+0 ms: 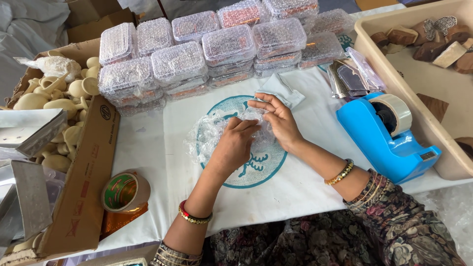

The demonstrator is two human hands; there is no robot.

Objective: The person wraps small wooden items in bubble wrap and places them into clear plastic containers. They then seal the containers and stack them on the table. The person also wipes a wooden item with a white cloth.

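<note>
My left hand presses down on a crumpled sheet of clear bubble wrap in the middle of the white cloth. My right hand pinches the far edge of the same sheet, fingers curled over it. What lies inside the wrap is hidden by both hands. A small folded white piece lies just beyond my right fingers.
Several bubble-wrapped parcels are stacked at the back. A blue tape dispenser stands at the right, beside a beige tray of brown pieces. A cardboard box of pale wooden items is at the left, with a tape roll next to it.
</note>
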